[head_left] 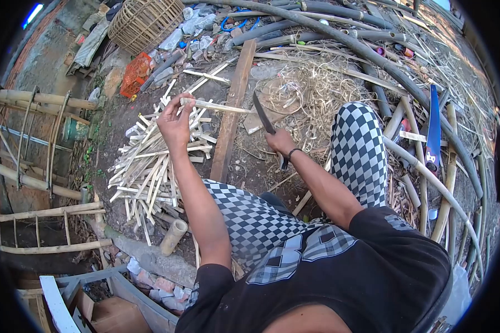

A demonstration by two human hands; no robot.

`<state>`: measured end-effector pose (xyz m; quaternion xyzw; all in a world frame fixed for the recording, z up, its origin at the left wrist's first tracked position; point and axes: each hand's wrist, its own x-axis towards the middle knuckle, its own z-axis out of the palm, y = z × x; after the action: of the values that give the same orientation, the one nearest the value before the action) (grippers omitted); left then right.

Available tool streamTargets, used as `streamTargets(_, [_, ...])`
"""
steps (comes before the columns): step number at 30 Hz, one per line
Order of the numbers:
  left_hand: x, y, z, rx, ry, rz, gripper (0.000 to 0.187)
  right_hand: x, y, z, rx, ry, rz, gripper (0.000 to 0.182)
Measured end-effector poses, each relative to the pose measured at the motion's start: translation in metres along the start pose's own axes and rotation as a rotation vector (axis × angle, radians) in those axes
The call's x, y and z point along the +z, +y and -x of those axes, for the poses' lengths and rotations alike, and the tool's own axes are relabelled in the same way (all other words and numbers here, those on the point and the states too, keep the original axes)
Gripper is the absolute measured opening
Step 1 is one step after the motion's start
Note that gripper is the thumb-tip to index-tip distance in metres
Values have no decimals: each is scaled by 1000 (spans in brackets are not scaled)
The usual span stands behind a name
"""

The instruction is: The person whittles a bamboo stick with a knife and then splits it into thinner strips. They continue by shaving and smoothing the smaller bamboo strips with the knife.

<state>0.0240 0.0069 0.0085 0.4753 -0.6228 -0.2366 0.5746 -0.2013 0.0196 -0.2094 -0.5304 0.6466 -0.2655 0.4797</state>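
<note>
Pinched in my left hand (175,125) is one end of a pale bamboo strip (222,107), which points right across a wooden plank (233,111). My right hand (281,142) is wrapped round the handle of a long dark knife (262,113), its blade pointing up and away from me. The strip's far end lies just left of the blade; whether they touch I cannot tell. Below and beside my left hand is a heap of split bamboo strips (153,166). Thin shavings (322,94) lie beyond the knife, around a flat board (278,102).
A woven basket (144,25) and an orange crate (135,75) stand at the upper left. Bamboo poles (339,36) cross the back and right side. A blue saw (434,127) is at the right. A short bamboo piece (174,237) stands near my left elbow.
</note>
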Motion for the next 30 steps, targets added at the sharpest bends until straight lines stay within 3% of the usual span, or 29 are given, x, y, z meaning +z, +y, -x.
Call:
streamTargets(4, [5, 0, 3, 27, -22, 41, 25, -19, -66, 32, -229, 145, -68, 36])
streamTargets(6, [11, 8, 6, 18, -26, 44, 24, -30, -94, 50, -499, 283, -135, 33])
streamTargets(9, [15, 8, 4, 35, -42, 41, 25, -62, -134, 83, -568, 130, -169, 24])
streamTargets(15, [29, 20, 4, 7, -37, 33, 22, -71, -155, 107, -411, 98, -144, 24])
streamTargets(19, [35, 23, 3, 130, -81, -82, 22, -52, -129, 74, -463, 53, -3, 27])
streamTargets(26, [43, 20, 5, 58, -52, -33, 20, -84, -160, 101, -495, 161, -131, 26])
streamTargets(30, [48, 28, 6, 86, -34, -81, 20, -46, -115, 69, -472, 124, 50, 26])
